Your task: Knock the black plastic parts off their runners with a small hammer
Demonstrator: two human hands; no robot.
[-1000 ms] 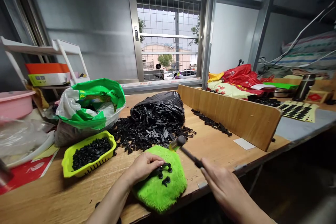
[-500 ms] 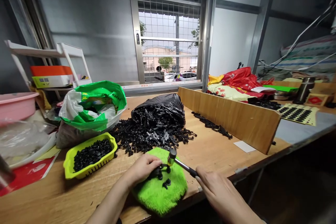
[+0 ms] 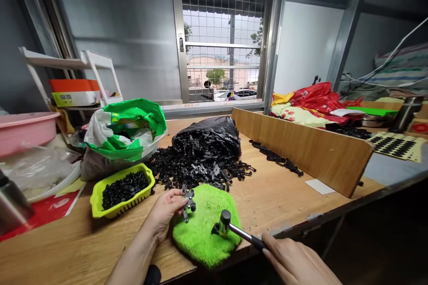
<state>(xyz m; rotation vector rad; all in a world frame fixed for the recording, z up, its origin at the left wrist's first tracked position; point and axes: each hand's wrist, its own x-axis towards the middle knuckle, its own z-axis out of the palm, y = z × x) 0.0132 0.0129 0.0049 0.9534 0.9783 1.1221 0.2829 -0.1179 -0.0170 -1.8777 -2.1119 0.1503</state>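
My left hand pinches a black plastic moulded part with several round studs, holding it just above the left edge of a green fuzzy mat. My right hand grips the black handle of a small metal-shafted hammer. The hammer's head rests on the right side of the mat, beside a small black piece. A large heap of black plastic parts lies just beyond the mat, spilling from a black plastic bag.
A yellow-green basket of black pieces sits left of my left hand, with a green and white bag behind it. A wooden board stands upright on the wooden table, with scattered black parts along it. The table's front edge runs close to my right hand.
My left hand has lifted the black part off the mat and moved left. The hammer has dropped from above that part onto the mat's right side.
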